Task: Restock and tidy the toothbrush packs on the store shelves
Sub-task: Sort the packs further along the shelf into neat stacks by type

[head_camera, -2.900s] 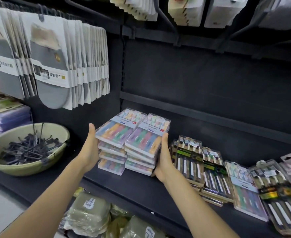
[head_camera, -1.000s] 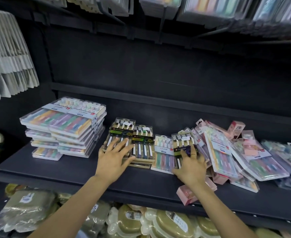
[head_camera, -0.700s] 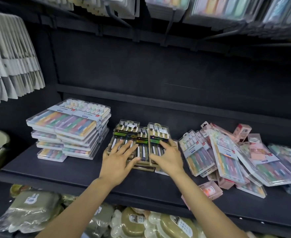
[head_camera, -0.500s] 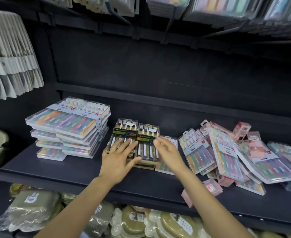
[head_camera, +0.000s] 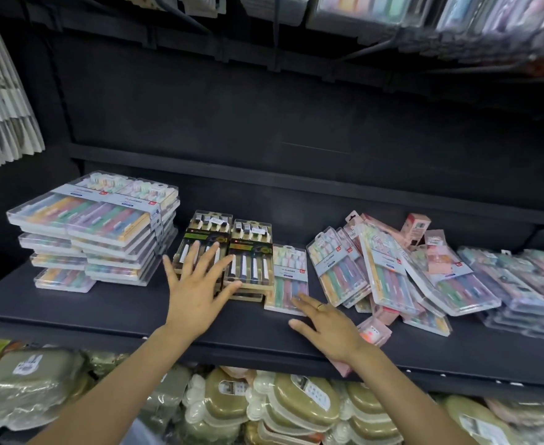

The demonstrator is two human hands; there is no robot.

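Left stack (head_camera: 94,226) squared, dark packs (head_camera: 222,252) aligned at centre; right heap (head_camera: 408,277) on shelf (head_camera: 103,309) untidied. Left hand (head_camera: 196,293) flat on dark packs, right hand (head_camera: 328,329) spread, touching pastel pack (head_camera: 288,277).

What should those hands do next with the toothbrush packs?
Probably the right hand should pick up the single pastel pack its fingers touch: it lies alone beside the black-and-gold stacks under the left hand, away from its jumbled matches.

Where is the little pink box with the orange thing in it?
In the head view, the pink box sits at the shelf's front edge, just right of the right hand.
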